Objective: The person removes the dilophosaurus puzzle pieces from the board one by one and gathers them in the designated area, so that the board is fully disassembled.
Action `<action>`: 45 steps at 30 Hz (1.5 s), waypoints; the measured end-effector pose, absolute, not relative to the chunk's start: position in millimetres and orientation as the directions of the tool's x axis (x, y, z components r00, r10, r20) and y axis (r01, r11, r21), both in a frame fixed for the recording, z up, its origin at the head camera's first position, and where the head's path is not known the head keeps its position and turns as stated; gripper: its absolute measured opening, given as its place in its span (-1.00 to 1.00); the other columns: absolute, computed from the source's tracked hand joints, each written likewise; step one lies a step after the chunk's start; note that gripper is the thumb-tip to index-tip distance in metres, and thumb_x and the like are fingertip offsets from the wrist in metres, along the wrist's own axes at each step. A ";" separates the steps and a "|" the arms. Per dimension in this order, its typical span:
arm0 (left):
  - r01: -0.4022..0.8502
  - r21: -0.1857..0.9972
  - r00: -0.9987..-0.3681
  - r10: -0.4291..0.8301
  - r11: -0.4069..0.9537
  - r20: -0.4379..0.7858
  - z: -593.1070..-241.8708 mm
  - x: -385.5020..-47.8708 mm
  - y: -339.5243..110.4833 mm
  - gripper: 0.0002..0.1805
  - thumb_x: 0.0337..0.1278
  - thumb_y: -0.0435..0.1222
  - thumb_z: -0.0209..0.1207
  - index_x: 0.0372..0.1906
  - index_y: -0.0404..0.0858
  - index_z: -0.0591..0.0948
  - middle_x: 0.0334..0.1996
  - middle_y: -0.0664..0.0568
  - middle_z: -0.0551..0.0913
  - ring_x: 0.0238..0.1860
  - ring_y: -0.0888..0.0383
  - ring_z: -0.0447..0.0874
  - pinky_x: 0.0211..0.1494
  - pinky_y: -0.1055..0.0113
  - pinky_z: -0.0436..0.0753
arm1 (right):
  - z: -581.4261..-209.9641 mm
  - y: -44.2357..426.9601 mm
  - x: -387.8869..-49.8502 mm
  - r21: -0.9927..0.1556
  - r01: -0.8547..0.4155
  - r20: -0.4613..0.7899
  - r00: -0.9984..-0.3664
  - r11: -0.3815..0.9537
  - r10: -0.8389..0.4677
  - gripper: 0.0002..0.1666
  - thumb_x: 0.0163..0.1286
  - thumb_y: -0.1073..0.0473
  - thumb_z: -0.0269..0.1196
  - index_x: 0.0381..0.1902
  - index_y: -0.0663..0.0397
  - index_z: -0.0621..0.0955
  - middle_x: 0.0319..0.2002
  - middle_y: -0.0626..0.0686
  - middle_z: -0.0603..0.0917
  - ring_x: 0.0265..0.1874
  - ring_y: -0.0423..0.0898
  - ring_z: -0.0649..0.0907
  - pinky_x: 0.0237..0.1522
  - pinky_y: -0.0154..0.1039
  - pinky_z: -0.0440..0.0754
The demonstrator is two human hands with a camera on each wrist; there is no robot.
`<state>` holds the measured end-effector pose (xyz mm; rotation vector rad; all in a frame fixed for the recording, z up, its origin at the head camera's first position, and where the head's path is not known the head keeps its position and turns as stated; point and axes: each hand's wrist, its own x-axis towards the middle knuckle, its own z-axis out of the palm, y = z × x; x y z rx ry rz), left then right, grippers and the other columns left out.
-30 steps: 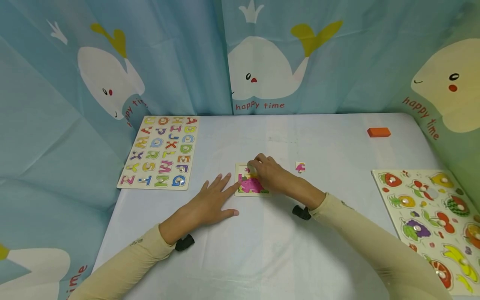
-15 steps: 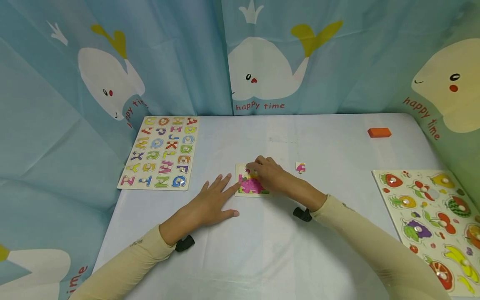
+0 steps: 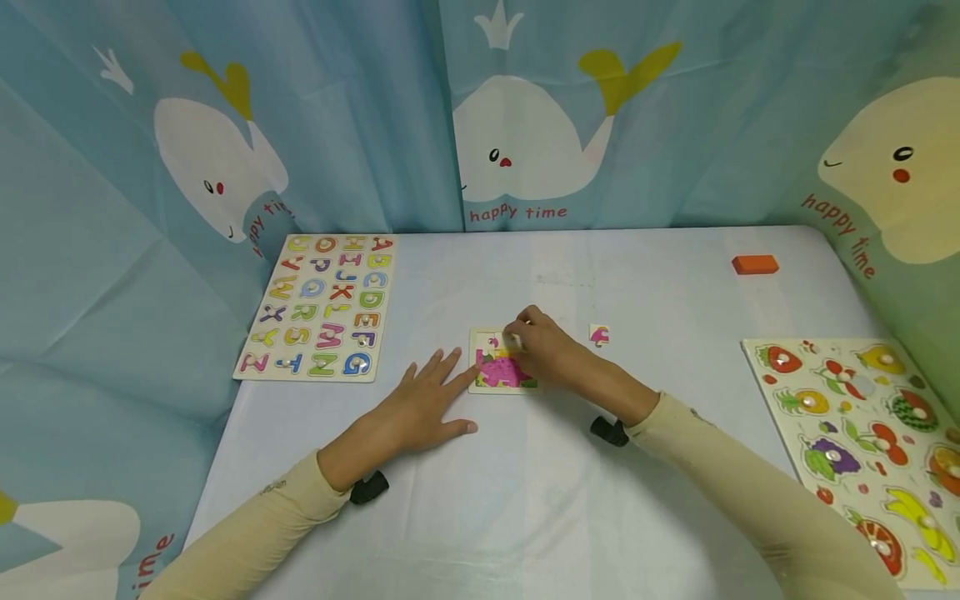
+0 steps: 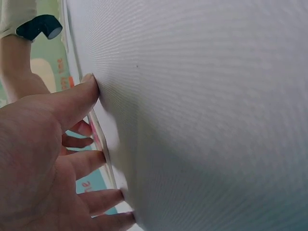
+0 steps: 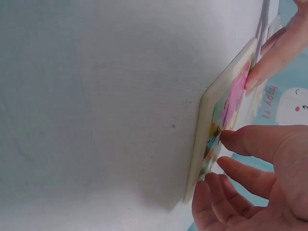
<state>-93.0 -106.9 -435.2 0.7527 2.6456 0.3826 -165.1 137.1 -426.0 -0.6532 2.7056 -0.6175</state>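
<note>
A small square puzzle board (image 3: pixel 504 375) with a pink animal picture lies at the table's middle. My left hand (image 3: pixel 420 408) is spread flat on the cloth, its index fingertip on the board's left edge. Over the board's upper right corner, my right hand (image 3: pixel 551 350) has its fingers bent down. In the right wrist view the thumb and fingers of my right hand (image 5: pixel 255 168) pinch at a small puzzle piece (image 5: pixel 210 156) in the frame, its outline partly hidden. One loose pink-and-white piece (image 3: pixel 599 335) lies right of the board.
An alphabet board (image 3: pixel 315 312) lies at the back left of the white table. A fruit board (image 3: pixel 847 433) is at the right edge, and an orange block (image 3: pixel 755 265) at the back right. Printed curtains (image 3: pixel 360 125) stand behind.
My right hand has shifted slightly right over the board's upper edge, uncovering more of the upper left part. My left hand has stayed in place.
</note>
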 end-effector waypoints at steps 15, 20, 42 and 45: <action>0.450 0.354 -0.791 0.550 0.820 -0.267 -436.0 -93.3 -107.4 -0.07 0.40 0.21 0.23 0.70 -0.03 0.19 0.72 -0.16 0.00 0.70 -0.26 -0.09 0.59 -0.40 0.10 | -427.4 135.0 -161.5 -0.348 -0.549 -0.055 -0.797 0.760 -0.602 -0.43 0.46 0.36 0.34 0.40 0.19 0.53 0.22 0.20 0.68 0.20 0.18 0.65 0.31 0.02 0.64; 0.449 0.357 -0.792 0.550 0.819 -0.265 -436.2 -92.8 -107.0 -0.08 0.40 0.20 0.24 0.69 -0.03 0.21 0.71 -0.16 0.02 0.70 -0.27 -0.08 0.59 -0.40 0.11 | -425.8 132.5 -158.2 -0.315 -0.548 -0.048 -0.806 0.775 -0.590 -0.37 0.46 0.33 0.36 0.45 0.23 0.50 0.23 0.24 0.70 0.21 0.18 0.69 0.29 0.03 0.65; 0.437 0.359 -0.792 0.542 0.825 -0.281 -436.7 -93.8 -107.4 -0.06 0.40 0.22 0.23 0.71 0.01 0.18 0.72 -0.14 -0.02 0.71 -0.24 -0.12 0.61 -0.39 0.08 | -421.2 126.8 -166.0 -0.321 -0.536 -0.139 -0.789 0.781 -0.599 -0.31 0.42 0.35 0.38 0.47 0.20 0.46 0.24 0.25 0.59 0.19 0.16 0.63 0.28 -0.03 0.66; 0.433 0.356 -0.794 0.537 0.828 -0.285 -438.0 -94.1 -107.3 -0.06 0.39 0.23 0.23 0.71 0.01 0.17 0.72 -0.13 -0.02 0.72 -0.22 -0.13 0.61 -0.38 0.08 | -420.8 125.5 -168.5 -0.327 -0.524 -0.169 -0.786 0.786 -0.594 -0.33 0.44 0.36 0.36 0.47 0.16 0.45 0.26 0.27 0.55 0.20 0.18 0.60 0.28 -0.02 0.67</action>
